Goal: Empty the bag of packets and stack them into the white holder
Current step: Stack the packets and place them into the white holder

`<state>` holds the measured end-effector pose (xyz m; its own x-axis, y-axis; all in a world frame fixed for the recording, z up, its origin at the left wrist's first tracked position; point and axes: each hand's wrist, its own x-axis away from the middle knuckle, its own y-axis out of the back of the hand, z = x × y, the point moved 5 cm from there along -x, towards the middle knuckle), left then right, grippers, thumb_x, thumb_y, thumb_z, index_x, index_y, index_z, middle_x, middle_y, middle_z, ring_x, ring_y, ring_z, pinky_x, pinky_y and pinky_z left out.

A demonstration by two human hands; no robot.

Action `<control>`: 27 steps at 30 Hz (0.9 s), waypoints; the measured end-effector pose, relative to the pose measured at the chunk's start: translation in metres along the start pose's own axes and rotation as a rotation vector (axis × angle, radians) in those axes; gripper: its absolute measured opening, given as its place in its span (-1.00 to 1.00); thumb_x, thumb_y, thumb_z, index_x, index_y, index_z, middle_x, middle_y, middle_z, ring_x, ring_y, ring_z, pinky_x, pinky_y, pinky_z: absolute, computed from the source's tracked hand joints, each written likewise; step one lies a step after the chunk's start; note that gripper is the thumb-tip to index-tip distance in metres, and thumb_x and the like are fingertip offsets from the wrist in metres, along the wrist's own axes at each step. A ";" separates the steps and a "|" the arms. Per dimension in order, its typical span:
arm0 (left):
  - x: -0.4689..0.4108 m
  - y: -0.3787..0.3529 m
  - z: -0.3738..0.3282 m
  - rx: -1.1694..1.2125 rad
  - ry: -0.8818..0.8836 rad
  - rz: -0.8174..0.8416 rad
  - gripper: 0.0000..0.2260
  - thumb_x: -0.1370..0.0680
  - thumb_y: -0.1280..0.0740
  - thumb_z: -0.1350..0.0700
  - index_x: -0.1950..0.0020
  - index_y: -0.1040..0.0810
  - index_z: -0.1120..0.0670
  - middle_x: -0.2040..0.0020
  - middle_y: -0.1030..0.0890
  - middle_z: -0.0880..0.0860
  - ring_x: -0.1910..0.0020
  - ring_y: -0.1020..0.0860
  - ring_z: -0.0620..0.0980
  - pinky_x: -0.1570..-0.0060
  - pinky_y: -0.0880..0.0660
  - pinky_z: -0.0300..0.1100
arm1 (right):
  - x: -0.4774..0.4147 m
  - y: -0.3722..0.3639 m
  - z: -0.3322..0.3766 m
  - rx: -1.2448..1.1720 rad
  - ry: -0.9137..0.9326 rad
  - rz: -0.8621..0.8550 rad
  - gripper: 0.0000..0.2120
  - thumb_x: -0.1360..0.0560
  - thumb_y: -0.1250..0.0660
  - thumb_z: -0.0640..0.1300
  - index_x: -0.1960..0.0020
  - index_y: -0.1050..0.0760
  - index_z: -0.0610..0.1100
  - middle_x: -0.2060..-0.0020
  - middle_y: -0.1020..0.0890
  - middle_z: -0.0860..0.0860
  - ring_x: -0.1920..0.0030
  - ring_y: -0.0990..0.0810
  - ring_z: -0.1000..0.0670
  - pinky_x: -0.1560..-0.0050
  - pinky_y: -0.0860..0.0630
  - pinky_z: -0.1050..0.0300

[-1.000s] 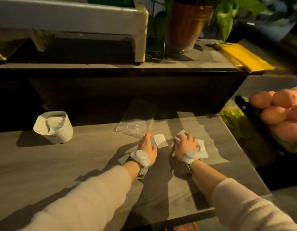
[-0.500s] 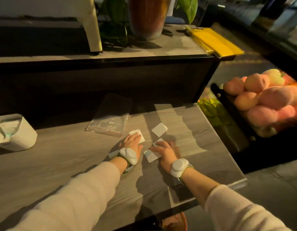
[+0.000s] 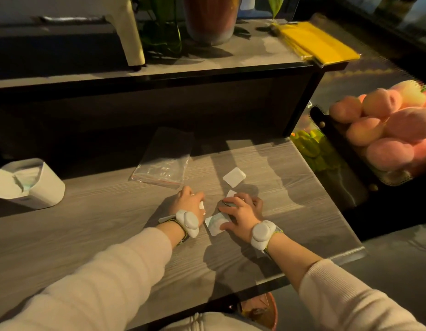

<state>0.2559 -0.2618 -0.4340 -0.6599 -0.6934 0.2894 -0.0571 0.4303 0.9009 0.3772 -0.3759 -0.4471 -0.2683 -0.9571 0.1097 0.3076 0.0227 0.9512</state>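
Note:
Small white square packets lie on the grey wooden table [image 3: 88, 235]. One packet [image 3: 234, 177] lies alone beyond my hands. My right hand [image 3: 243, 212] rests palm down with spread fingers over several packets, and one packet [image 3: 215, 224] pokes out under its thumb. My left hand [image 3: 189, 201] is curled around white packets [image 3: 201, 206] whose edges show at its fingers. The clear plastic bag [image 3: 163, 167] lies flat, looking empty, just beyond my left hand. The white holder [image 3: 28, 185] stands at the far left with a packet inside it.
A raised shelf [image 3: 207, 68] runs behind the table with a plant pot [image 3: 210, 20], a white stand leg [image 3: 132, 37] and a yellow folder [image 3: 314, 43]. Peach-coloured plush balls [image 3: 386, 130] sit in a dark rack to the right. The table's right edge is near my right wrist.
Both hands have drawn toward me and closer together over the packets. My left hand has curled around packets. The view has swung to the right and down.

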 end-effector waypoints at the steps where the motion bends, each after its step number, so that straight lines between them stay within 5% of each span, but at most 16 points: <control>1: 0.001 0.000 0.000 0.006 -0.003 0.000 -0.74 -0.50 -0.32 0.00 -0.16 -0.48 0.02 -0.24 -0.33 0.09 -0.22 -0.39 0.11 -0.11 -0.41 -0.11 | 0.000 0.001 0.000 -0.002 -0.008 0.001 -0.55 -0.29 -0.39 0.22 -0.15 -0.58 0.13 -0.31 -0.48 0.15 -0.40 -0.28 -0.08 -0.23 -0.09 -0.13; 5: 0.004 0.001 0.002 0.039 0.050 0.001 -0.81 -0.47 -0.39 0.07 0.06 -0.39 0.07 -0.20 -0.35 0.08 -0.02 -0.47 0.08 0.00 -0.48 -0.10 | 0.000 0.005 -0.001 -0.071 -0.075 -0.037 -0.64 -0.23 -0.49 0.15 0.03 -0.57 0.06 -0.22 -0.49 0.16 -0.35 -0.28 -0.01 -0.20 -0.05 -0.02; 10: 0.005 0.004 0.007 0.075 0.154 0.000 -0.56 -0.44 -0.34 0.28 -0.28 -0.30 0.24 -0.30 -0.29 0.22 -0.08 -0.51 0.18 -0.02 -0.45 -0.15 | -0.001 0.007 0.007 -0.146 -0.151 0.057 -0.70 -0.32 -0.48 0.02 0.03 -0.47 -0.01 0.06 -0.57 0.06 -0.12 -0.40 -0.02 -0.07 -0.09 0.03; 13: 0.009 0.010 0.012 0.103 0.187 -0.053 -0.63 -0.51 -0.23 0.24 -0.30 -0.29 0.23 -0.28 -0.41 0.25 -0.19 -0.49 0.21 -0.03 -0.43 -0.11 | 0.001 0.009 0.007 -0.385 -0.180 0.052 -0.72 -0.40 -0.45 -0.12 -0.08 -0.50 -0.11 0.02 -0.62 -0.06 -0.05 -0.54 -0.09 0.01 -0.36 0.13; 16: 0.018 0.015 0.023 0.197 0.227 -0.065 -0.72 -0.56 -0.17 0.23 -0.28 -0.35 0.19 -0.18 -0.52 0.13 -0.16 -0.53 0.17 0.05 -0.37 -0.17 | 0.002 0.014 0.003 -0.534 -0.268 -0.005 -0.81 -0.49 -0.35 -0.07 0.03 -0.55 -0.20 0.20 -0.62 -0.09 0.16 -0.55 -0.09 0.19 -0.39 0.13; 19: 0.023 0.009 0.032 0.724 0.312 -0.128 -0.80 -0.54 -0.17 0.33 -0.09 -0.52 0.15 0.00 -0.58 0.13 -0.09 -0.54 0.13 0.01 -0.48 -0.12 | 0.000 0.019 0.004 -0.668 -0.349 -0.038 -0.74 -0.52 -0.30 0.01 0.15 -0.56 -0.20 0.35 -0.54 -0.05 0.30 -0.48 -0.01 0.23 -0.42 0.07; 21: 0.023 -0.004 0.034 1.179 0.469 -0.183 -0.71 -0.52 -0.14 0.43 -0.16 -0.50 0.22 -0.11 -0.56 0.29 -0.05 -0.54 0.18 0.06 -0.54 0.05 | -0.001 0.024 0.013 -0.831 -0.343 -0.054 -0.80 -0.54 -0.29 -0.06 0.17 -0.56 -0.16 0.38 -0.56 -0.05 0.34 -0.53 -0.01 0.23 -0.51 0.07; 25: 0.027 -0.013 0.012 1.732 0.493 -0.006 -0.64 -0.53 -0.06 0.45 -0.24 -0.43 0.21 -0.14 -0.49 0.27 0.06 -0.54 0.18 0.26 -0.61 -0.03 | -0.004 0.026 0.033 -1.252 -0.396 -0.077 -0.91 -0.47 -0.40 -0.26 0.06 -0.51 -0.19 0.40 -0.61 -0.04 0.50 -0.53 0.06 0.41 -0.56 0.21; 27: 0.029 -0.008 0.001 1.925 0.444 0.097 -0.68 -0.57 -0.03 0.37 -0.25 -0.42 0.24 -0.16 -0.52 0.28 0.06 -0.55 0.14 0.12 -0.57 -0.02 | -0.007 0.021 0.036 -1.278 -0.441 -0.076 -0.84 -0.44 -0.44 -0.28 0.13 -0.45 -0.16 0.42 -0.60 -0.05 0.52 -0.53 0.06 0.42 -0.56 0.16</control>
<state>0.2366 -0.2852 -0.4332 -0.5269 -0.5721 0.6286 -0.8339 0.2052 -0.5123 0.3525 -0.3583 -0.4171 -0.5165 -0.7669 0.3810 0.8406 -0.5389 0.0548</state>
